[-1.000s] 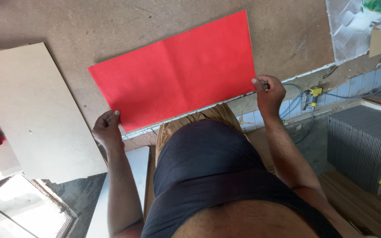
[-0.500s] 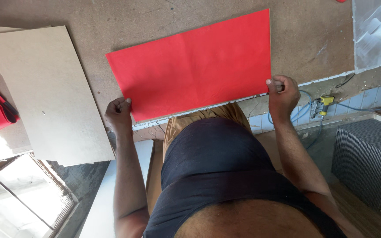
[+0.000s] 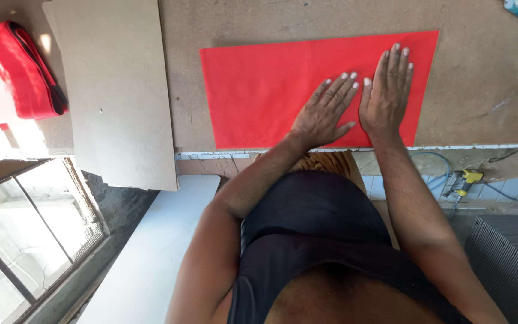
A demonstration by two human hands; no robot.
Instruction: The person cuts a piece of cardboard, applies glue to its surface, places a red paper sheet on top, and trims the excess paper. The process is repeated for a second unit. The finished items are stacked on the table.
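From the head camera, I am looking straight down over my chest at the brown worktable [image 3: 487, 102]. I am pressing my left hand [image 3: 325, 114] flat on the red sheet [image 3: 259, 90], palm down, fingers spread and reaching toward the far right; it is gripping nothing, only lying open on the paper. My right hand [image 3: 386, 96] is lying just beside it on the right, also flat and fully open, fingers close together and pointing far, their tips nearing the sheet's far edge. The two hands are sitting close together, thumbs almost meeting, both on the right half of the sheet.

The red sheet is lying flat on the table, its long side running left to right, its near edge sitting just along the table's near edge and its right edge slanting a little.

To the left of the sheet, a pale grey board [image 3: 115, 90] is resting on the table and sticking out over the near edge. Farther left, a folded red cloth [image 3: 13, 72] with a dark trim is lying in sunlight at the table's left end. Near me on the right, below the table edge, a small yellow tool [image 3: 467, 177] with a cable is lying by the tiled wall. A white surface [image 3: 151, 258] is showing beneath my left arm.
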